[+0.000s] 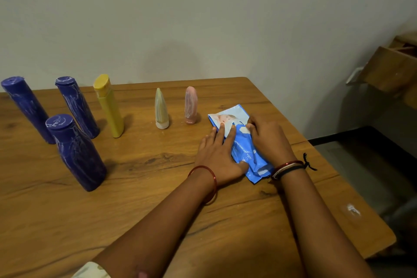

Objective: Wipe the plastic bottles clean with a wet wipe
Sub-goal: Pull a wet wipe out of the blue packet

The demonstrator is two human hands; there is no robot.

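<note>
the blue wet-wipe pack is kept flat on the wooden table, near its right edge, so that it can be opened without sliding. it is pinned by the left hand, whose fingers are laid straight and slightly apart across its near-left half. the right hand is curled at the pack's top face, its fingertips pinched together on what is judged to be the flap or a wipe; which of the two cannot be told.

the bottles are left standing upright, well apart from the pack, presumably to be taken one at a time: three dark blue bottles at the left, a yellow bottle, then a pale green tube and a pink tube nearest the pack. whitish streaks are seen on all of them, so no wiping is judged done yet.
</note>
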